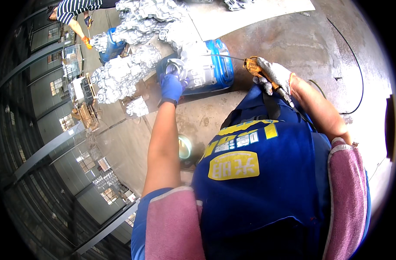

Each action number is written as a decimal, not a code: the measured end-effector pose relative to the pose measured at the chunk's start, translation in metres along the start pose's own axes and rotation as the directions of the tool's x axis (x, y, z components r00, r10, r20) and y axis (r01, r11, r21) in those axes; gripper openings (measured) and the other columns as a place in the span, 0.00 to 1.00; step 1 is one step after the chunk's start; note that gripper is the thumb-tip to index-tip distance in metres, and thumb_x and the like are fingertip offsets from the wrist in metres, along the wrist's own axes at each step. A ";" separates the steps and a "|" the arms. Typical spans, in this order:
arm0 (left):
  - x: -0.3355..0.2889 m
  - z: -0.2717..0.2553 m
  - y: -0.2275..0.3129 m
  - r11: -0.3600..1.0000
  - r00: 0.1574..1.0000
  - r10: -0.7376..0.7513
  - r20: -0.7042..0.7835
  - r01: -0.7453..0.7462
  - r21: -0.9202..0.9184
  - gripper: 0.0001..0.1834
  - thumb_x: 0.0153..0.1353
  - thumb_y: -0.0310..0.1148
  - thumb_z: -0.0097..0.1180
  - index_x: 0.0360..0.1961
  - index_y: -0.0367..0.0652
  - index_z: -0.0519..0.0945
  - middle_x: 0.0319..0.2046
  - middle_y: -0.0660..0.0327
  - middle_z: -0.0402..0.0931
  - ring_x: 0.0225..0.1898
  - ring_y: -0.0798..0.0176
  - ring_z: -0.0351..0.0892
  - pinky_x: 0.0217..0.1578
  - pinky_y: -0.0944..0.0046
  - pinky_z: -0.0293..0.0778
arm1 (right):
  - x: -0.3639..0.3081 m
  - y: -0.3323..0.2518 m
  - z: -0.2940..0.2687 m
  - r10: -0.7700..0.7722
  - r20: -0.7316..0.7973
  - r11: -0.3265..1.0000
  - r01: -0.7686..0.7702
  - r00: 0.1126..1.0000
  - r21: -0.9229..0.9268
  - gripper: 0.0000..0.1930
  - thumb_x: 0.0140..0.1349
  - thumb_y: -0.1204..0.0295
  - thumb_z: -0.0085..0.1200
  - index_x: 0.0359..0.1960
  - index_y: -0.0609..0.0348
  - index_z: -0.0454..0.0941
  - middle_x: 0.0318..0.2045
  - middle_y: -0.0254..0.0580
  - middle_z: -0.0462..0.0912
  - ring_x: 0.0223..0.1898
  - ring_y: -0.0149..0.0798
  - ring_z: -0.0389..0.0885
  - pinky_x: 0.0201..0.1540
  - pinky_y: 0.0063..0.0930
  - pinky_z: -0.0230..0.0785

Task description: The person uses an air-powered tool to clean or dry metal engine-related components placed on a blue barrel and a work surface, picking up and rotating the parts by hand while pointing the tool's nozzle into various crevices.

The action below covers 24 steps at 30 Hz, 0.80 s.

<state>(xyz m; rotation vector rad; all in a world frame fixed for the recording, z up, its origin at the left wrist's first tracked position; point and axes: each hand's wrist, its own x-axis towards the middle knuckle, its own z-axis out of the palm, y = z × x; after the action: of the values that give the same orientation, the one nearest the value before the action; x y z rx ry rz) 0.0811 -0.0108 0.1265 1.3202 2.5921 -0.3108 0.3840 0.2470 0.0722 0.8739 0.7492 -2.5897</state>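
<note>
A silvery cast metal housing [201, 74] lies on a blue plastic drum [225, 65] in front of me. My left hand [173, 88], in a blue glove, grips the housing at its round opening on the left side; some fingertips are hidden there. In a whitish glove, my right hand [273, 74] is closed around a yellow air grinder [252, 66]. From the tool a long thin shank [226, 56] points left toward the housing. Whether its tip touches the metal, I cannot tell.
Heaps of similar castings [124, 73] cover the floor at left and beyond the drum. A co-worker's orange-gloved hand [87, 42] works by another blue drum [112, 47] at far left. A black hose [361, 82] curves across the right floor. A pale round container [184, 147] stands below.
</note>
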 end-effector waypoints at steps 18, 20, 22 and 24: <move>0.002 -0.008 0.011 0.975 0.968 -0.155 0.198 0.182 -0.128 0.28 0.54 0.48 0.61 0.50 0.37 0.78 0.40 0.47 0.81 0.47 0.47 0.78 0.67 0.53 0.51 | -0.047 0.011 -0.024 0.104 0.065 0.994 -0.105 0.992 0.010 0.27 0.67 0.44 0.44 0.40 0.60 0.74 0.21 0.35 0.75 0.12 0.27 0.71 0.13 0.18 0.66; 0.001 0.001 0.006 0.994 0.992 -0.088 0.095 0.093 -0.050 0.28 0.54 0.48 0.61 0.49 0.37 0.78 0.40 0.46 0.81 0.47 0.46 0.78 0.67 0.52 0.51 | -0.047 0.011 -0.017 0.124 0.032 0.986 -0.127 0.992 0.106 0.25 0.67 0.45 0.46 0.41 0.59 0.74 0.20 0.33 0.75 0.12 0.26 0.71 0.13 0.17 0.66; -0.002 0.008 -0.001 0.996 0.995 -0.079 0.067 0.081 -0.041 0.28 0.54 0.48 0.61 0.48 0.36 0.78 0.39 0.45 0.81 0.47 0.46 0.78 0.67 0.52 0.51 | -0.048 0.010 -0.014 0.129 0.052 0.984 -0.134 0.990 0.114 0.25 0.67 0.46 0.47 0.40 0.60 0.74 0.20 0.34 0.76 0.12 0.26 0.71 0.12 0.16 0.65; -0.001 0.000 0.005 0.986 0.986 -0.119 0.116 0.131 -0.105 0.28 0.54 0.49 0.61 0.48 0.36 0.78 0.40 0.45 0.81 0.47 0.46 0.78 0.66 0.51 0.51 | -0.047 0.011 -0.016 0.112 0.042 0.993 -0.114 0.993 0.035 0.26 0.67 0.46 0.45 0.38 0.61 0.75 0.22 0.36 0.78 0.11 0.26 0.71 0.12 0.16 0.65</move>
<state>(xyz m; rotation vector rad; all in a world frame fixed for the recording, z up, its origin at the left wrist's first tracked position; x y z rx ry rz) 0.0861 -0.0087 0.1260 1.0747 2.5649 -0.2455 0.4325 0.2527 0.0869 0.8478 0.6239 -2.5209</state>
